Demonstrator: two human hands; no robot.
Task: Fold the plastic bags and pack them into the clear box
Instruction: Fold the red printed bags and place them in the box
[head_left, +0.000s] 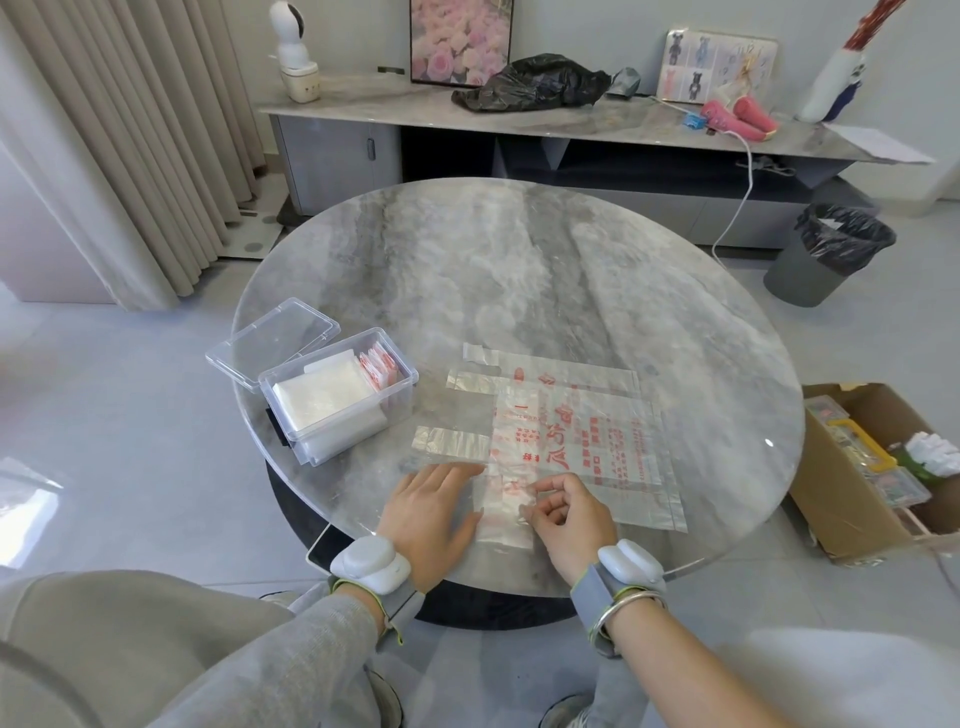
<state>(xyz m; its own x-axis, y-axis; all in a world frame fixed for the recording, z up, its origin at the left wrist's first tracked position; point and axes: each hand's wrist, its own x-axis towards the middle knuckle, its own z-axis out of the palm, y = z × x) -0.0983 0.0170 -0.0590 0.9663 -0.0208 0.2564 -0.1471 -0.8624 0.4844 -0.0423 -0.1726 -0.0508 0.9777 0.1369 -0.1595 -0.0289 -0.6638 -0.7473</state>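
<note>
A clear plastic bag (576, 436) with red print lies flat on the round marble table (519, 270), its handles pointing left. Its near edge is partly folded over. My left hand (434, 514) rests flat with spread fingers on the bag's near-left part. My right hand (569, 514) pinches the folded near edge between thumb and fingers. To the left stands the clear box (400, 387), open, holding folded white and red-printed bags (332, 395). Its lid (272, 340) lies behind it.
A cardboard box (878, 467) of items sits on the floor at the right. A grey bin (831, 254) with a black liner stands farther back. A long sideboard (571, 130) carries a black bag, frames and a hair dryer. Curtains hang at the left.
</note>
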